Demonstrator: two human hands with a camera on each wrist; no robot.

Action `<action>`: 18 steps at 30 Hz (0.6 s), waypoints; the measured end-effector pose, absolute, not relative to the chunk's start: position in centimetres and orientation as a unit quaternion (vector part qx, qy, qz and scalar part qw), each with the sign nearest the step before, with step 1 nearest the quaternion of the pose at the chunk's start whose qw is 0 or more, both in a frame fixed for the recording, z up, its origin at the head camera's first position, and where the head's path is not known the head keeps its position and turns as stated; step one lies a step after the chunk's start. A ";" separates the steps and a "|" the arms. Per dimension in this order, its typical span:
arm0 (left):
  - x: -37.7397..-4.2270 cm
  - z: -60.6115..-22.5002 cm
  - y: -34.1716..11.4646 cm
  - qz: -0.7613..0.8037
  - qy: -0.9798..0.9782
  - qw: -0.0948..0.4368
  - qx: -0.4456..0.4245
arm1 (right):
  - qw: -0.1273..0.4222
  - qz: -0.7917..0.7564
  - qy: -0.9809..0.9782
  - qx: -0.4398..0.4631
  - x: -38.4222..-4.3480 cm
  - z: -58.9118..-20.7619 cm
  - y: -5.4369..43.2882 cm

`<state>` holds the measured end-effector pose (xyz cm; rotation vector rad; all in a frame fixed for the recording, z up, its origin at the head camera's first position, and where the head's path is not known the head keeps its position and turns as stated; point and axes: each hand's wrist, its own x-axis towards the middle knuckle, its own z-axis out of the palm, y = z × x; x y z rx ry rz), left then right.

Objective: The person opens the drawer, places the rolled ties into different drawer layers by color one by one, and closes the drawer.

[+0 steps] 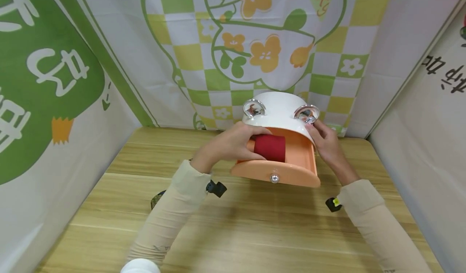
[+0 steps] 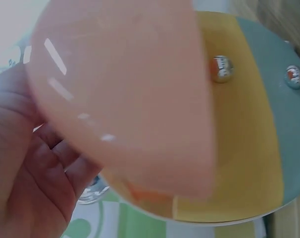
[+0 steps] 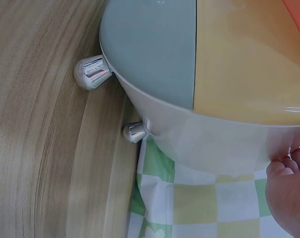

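Observation:
A white cabinet (image 1: 278,105) with silver ring ears stands against the back curtain, its top orange drawer (image 1: 278,172) pulled out. Inside the drawer lies a dark red, soft-looking roll (image 1: 270,148); its exact kind cannot be told. My left hand (image 1: 233,143) holds the roll at its left end, thumb in front and fingers over the back. My right hand (image 1: 329,145) grips the cabinet's right side by a silver ring (image 1: 306,113). In the right wrist view, bent fingers (image 3: 291,163) press the white side. The drawer front hides the roll in the left wrist view.
Below the orange drawer are a yellow drawer (image 2: 246,124) and a blue-grey drawer (image 2: 288,119) with silver knobs. Silver feet (image 3: 93,73) carry the cabinet on the wooden table (image 1: 240,232). A dark patterned thing (image 1: 157,199) lies partly behind the left sleeve. Printed curtains surround the table.

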<state>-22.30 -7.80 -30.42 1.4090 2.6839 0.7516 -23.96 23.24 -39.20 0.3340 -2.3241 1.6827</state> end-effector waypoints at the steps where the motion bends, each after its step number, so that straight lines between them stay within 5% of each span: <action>1: -22.4 -30.7 -7.7 0.240 0.859 0.013 0.451 | 0.128 0.578 -0.798 0.114 -24.0 -39.2 23.2; 18: -23.2 -32.5 -6.7 0.223 0.871 0.065 0.434 | 0.134 0.579 -0.797 0.111 -24.0 -39.5 23.2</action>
